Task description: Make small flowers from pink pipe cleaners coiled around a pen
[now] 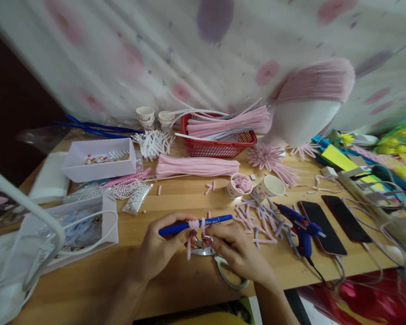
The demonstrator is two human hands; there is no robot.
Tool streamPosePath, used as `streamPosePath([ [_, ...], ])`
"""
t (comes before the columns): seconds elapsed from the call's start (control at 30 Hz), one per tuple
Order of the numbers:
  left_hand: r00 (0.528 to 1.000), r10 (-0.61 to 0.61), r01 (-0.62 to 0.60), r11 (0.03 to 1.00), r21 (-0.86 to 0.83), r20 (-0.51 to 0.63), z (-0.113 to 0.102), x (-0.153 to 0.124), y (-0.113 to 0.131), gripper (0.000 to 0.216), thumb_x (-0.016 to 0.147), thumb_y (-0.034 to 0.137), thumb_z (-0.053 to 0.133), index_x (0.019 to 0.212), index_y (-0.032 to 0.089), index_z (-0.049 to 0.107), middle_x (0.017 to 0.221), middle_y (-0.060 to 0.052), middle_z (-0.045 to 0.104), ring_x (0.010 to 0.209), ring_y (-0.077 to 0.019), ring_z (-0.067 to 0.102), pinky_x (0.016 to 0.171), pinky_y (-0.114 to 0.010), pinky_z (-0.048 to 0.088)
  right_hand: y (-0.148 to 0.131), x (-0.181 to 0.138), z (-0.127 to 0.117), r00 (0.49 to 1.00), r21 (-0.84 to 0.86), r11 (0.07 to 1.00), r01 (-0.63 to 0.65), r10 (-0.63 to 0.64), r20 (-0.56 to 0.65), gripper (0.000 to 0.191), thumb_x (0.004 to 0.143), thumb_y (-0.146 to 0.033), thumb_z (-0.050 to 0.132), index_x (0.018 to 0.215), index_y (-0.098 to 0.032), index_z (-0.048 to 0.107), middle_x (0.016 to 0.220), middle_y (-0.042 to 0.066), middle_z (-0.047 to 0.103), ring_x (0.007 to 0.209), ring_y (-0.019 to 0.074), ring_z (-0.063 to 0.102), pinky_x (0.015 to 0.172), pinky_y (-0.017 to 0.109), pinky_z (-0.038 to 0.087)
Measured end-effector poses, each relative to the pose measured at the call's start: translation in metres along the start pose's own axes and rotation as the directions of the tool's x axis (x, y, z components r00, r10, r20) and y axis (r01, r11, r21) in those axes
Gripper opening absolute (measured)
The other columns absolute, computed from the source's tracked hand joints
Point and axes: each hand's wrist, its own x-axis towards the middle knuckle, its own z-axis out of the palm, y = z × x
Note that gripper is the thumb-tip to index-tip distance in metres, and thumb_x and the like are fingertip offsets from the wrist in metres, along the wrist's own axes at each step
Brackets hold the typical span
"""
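Note:
My left hand (162, 248) is closed around a blue pen (216, 220) held level over the wooden table (98, 280). A short pink pipe cleaner (195, 225) is wound round the pen's middle, its ends hanging down. My right hand (235, 250) pinches that pipe cleaner beside the pen. Scissors (223, 266) with pale handles lie on the table under my right hand.
A blue glue gun (299, 225) and two phones (320, 221) lie to the right among cut pink and grey pieces (257, 219). Behind are two paper cups (253, 186), a pink pipe-cleaner bundle (196, 166), a red basket (219, 144) and a white box (99, 164).

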Motion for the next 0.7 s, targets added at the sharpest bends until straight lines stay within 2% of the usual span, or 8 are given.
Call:
streamPosePath([
  [0.17,0.998,-0.002,-0.001,0.999,0.038,0.059,-0.005,-0.002,-0.001,0.020,0.077,0.030,0.076,0.093,0.018,0.073,0.077,-0.002,0.074,0.066,-0.0141,0.070,0.061,-0.018,0.057,0.000,-0.001,-0.002,0.997,0.029,1.000,0.005,-0.007,0.072,0.024,0.096,-0.020,0.048,0.075,-0.017,0.059,0.063,-0.004,0.047,0.058,0.0099,0.043,0.057,0.020,0.033],
  [0.27,0.997,0.016,-0.024,0.993,0.115,0.073,-0.005,0.000,-0.002,0.028,0.078,0.032,0.074,0.103,0.018,0.074,0.089,-0.006,0.077,0.078,-0.0187,0.072,0.070,-0.023,0.059,-0.001,-0.001,0.004,0.999,0.023,1.000,-0.013,0.013,0.036,0.024,0.097,-0.020,0.045,0.078,-0.017,0.059,0.066,-0.003,0.054,0.061,0.0105,0.048,0.059,0.020,0.035],
  [0.37,0.996,0.024,-0.038,0.985,0.166,0.085,-0.005,0.002,-0.002,0.027,0.078,0.033,0.073,0.100,0.018,0.077,0.096,-0.009,0.078,0.085,-0.0227,0.072,0.079,-0.030,0.059,-0.003,-0.002,0.012,0.999,-0.017,0.999,-0.045,0.045,0.002,0.023,0.097,-0.019,0.043,0.080,-0.018,0.058,0.068,-0.002,0.057,0.061,0.0107,0.049,0.059,0.020,0.035],
  [0.57,0.981,0.020,-0.063,0.974,0.216,0.195,-0.007,0.002,-0.001,0.023,0.082,0.030,0.069,0.100,0.019,0.076,0.089,-0.007,0.076,0.076,-0.0191,0.071,0.070,-0.025,0.058,-0.006,-0.009,0.009,0.997,-0.099,0.994,-0.047,0.053,0.055,0.021,0.095,-0.015,0.043,0.087,-0.019,0.061,0.074,0.001,0.063,0.067,0.0138,0.056,0.063,0.023,0.038],
  [0.7,0.961,-0.048,0.006,0.988,0.155,0.271,-0.004,0.002,-0.001,0.023,0.084,0.031,0.067,0.102,0.018,0.070,0.081,-0.004,0.073,0.069,-0.0167,0.069,0.063,-0.023,0.056,-0.011,-0.010,0.001,0.997,-0.094,0.995,0.013,-0.006,0.071,0.022,0.092,-0.011,0.044,0.087,-0.019,0.064,0.069,-0.001,0.062,0.061,0.0118,0.054,0.059,0.021,0.038],
])
